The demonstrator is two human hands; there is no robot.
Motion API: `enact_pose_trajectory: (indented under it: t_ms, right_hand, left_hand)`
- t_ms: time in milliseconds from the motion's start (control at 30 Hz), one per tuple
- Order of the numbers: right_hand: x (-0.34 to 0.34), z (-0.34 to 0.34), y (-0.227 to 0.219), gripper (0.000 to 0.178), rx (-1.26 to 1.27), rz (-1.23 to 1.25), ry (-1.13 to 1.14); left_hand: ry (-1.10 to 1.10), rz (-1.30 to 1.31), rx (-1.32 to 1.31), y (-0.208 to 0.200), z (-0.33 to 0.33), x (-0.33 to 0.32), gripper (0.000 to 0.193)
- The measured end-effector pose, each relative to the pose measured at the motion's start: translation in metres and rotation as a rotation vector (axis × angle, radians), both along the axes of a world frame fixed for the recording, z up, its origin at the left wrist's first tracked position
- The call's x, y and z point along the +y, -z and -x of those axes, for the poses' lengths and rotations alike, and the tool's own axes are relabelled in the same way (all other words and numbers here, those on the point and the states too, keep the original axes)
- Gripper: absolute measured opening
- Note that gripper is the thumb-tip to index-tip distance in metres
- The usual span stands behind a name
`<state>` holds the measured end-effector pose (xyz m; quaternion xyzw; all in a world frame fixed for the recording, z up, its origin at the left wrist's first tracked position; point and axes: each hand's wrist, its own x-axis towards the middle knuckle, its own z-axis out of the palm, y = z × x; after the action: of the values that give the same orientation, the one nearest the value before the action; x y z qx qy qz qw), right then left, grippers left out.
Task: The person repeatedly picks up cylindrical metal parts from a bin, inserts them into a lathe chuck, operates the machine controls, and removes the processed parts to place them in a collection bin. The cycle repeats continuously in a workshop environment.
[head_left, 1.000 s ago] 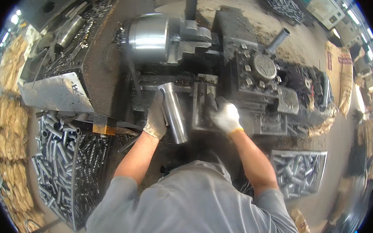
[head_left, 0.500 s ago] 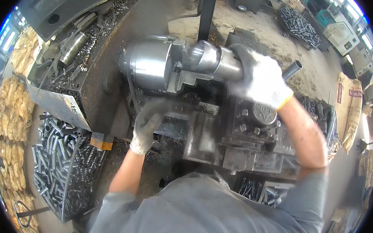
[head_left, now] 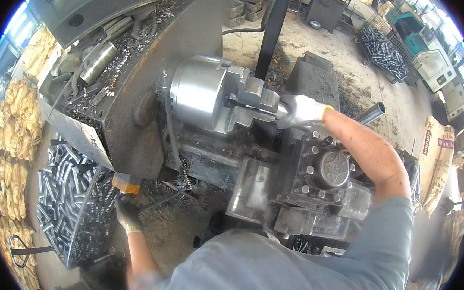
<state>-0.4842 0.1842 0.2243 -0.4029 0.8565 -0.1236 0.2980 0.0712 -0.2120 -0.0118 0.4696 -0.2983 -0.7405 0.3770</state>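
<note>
My right hand, in a white glove, is closed round the end of a short bright metal tube at the stepped jaws of a lathe chuck. The fingers cover most of the tube, so its length is hidden. Lower left, my left hand, in a glove with dark fingers, hangs beside a bin's mesh side, just below an orange-and-grey block. Its fingers are dark and indistinct, and whether they hold anything does not show.
Cut metal tubes fill the bin at left. A bolted tool post stands right of the chuck, with a pipe handle behind it. Metal shavings and scrap lie in the tray at upper left. A dark post rises behind the chuck.
My left hand has moved from below the chuck down and left to the bin. My right hand has come lower, onto the tube end at the jaws. The jaws, blurred before, look sharp now.
</note>
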Motion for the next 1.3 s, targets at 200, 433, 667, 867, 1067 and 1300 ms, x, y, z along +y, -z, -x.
enact_pose_trajectory:
  t_ms: [200,433,667,867,1067,1300]
  right_hand:
    - [-0.005,0.003,0.012,0.057,0.132,-0.128,0.092]
    - [0.002,-0.032,-0.024,0.069,0.429,0.163,0.094]
    - [0.078,-0.232,-0.077,0.02,0.407,0.766,0.39]
    - [0.062,-0.336,-0.026,0.022,0.061,0.735,0.38]
    - [0.056,-0.342,0.032,0.031,-0.382,0.706,0.491]
    - [0.065,-0.349,0.066,0.033,-0.569,0.633,0.431]
  left_hand:
    - [0.212,-0.225,0.08,-0.043,0.008,-0.006,0.038]
    - [0.225,0.252,-0.333,-0.025,0.021,-0.007,0.026]
    - [-0.177,1.459,-0.689,-0.123,0.048,0.03,0.033]
    - [0.124,2.03,-0.345,-0.306,0.238,0.051,0.04]
    - [0.417,1.891,-1.129,-0.386,0.42,0.018,0.086]
    - [0.224,2.019,-0.485,-0.328,0.348,0.078,0.056]
